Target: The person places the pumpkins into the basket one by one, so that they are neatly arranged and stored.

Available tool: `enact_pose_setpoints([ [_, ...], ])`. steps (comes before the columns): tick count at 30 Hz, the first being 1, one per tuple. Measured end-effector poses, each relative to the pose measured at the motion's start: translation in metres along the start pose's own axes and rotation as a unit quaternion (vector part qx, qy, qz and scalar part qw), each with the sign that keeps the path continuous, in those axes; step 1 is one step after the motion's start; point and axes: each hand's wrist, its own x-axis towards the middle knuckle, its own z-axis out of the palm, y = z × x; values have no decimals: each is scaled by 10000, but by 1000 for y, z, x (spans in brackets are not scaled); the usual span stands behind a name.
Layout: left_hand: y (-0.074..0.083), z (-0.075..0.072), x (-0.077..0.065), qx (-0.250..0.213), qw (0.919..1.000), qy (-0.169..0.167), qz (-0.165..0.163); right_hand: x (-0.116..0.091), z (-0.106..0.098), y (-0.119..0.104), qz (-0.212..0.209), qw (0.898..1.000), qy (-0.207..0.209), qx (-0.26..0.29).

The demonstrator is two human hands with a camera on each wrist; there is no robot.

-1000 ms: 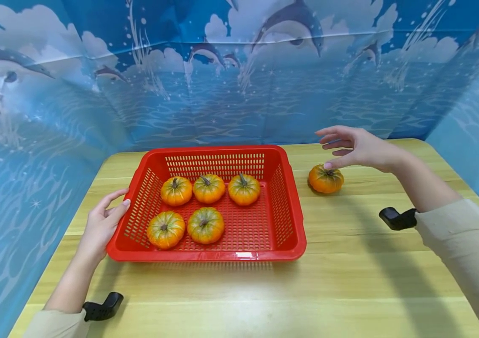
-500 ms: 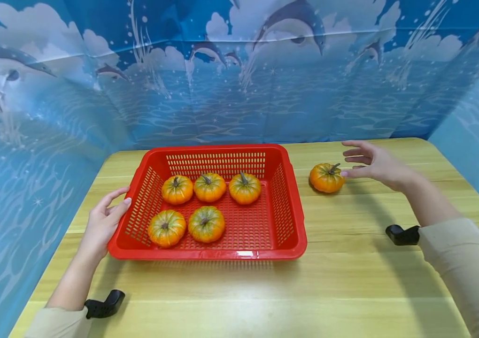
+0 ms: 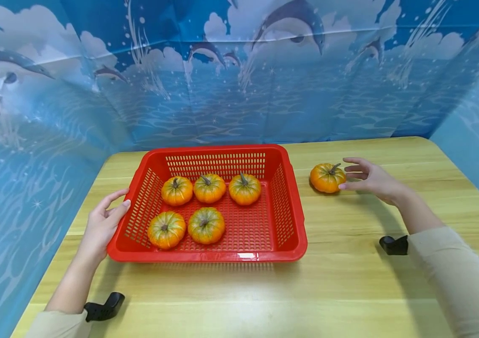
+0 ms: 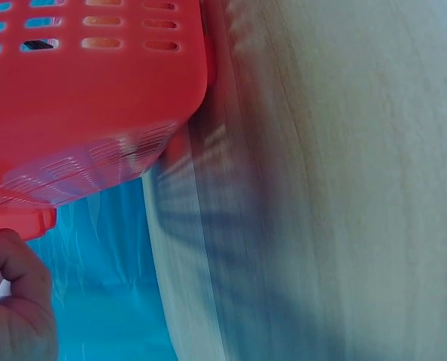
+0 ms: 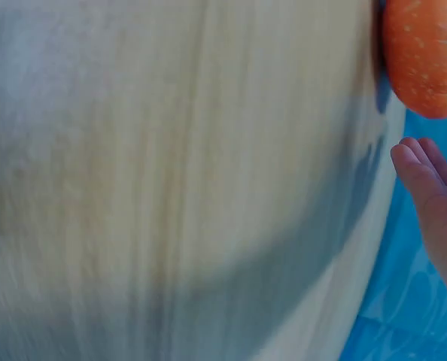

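Note:
My left hand [image 3: 103, 224] holds the left rim of a red plastic basket [image 3: 205, 256], thumb on top of the rim; in the left wrist view its bent fingers [image 4: 24, 263] are at the basket's edge. Inside the basket sit several small orange-and-green pumpkins, among them one at the back right [image 3: 244, 189] and one at the front left [image 3: 166, 230]. A single pumpkin [image 3: 326, 178] rests on the table to the right of the basket, its stem leaning right. My right hand [image 3: 372, 180] is just right of it, fingers loosely extended, thumb tip right at its side, holding nothing.
The basket stands on a light wooden table [image 3: 231, 300]. A blue curtain [image 3: 205, 108] printed with dolphins hangs behind the table and at both sides. Black wrist devices are on the left sleeve [image 3: 104, 307] and right sleeve [image 3: 393, 245].
My right hand has moved from above the lone pumpkin to its right side, then lower toward the table. The left hand, basket and pumpkins inside have stayed in place.

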Motion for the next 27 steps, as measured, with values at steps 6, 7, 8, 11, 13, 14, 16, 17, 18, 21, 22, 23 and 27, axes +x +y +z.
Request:
enact_pose_setpoints([
  [6,0,0,2,51,10000,-12,-35,5,5,7,34,9999,-67,120],
  [7,-1,0,2,56,10000,-8,-42,6,6,7,31,9999,-70,129],
  [8,-1,0,2,60,10000,-8,-47,7,7,8,35,9999,-68,140],
  [11,-1,-1,1,38,10000,-6,-51,8,9,8,35,9999,-49,155],
  [13,-1,-1,1,63,10000,7,-56,10,9,9,28,9998,-58,181],
  [14,-1,-1,1,73,10000,16,-55,11,10,9,24,9998,-60,195],
  [16,-1,-1,1,89,9999,22,-50,12,10,9,38,9998,-68,201],
  [17,0,-1,1,98,9999,23,-50,13,10,9,44,9998,-79,203],
  [18,-1,-1,1,103,9999,24,-49,14,10,9,52,9998,-86,195],
  [21,-1,-1,1,94,10000,10,-25,15,11,10,78,9998,-88,164],
  [22,-1,-1,1,94,10000,13,-26,16,11,10,66,9998,-97,159],
  [23,-1,-1,2,94,10000,13,-27,17,11,10,66,9998,-98,148],
  [27,-1,-1,1,104,9999,20,-33,19,12,10,38,9999,-110,89],
])
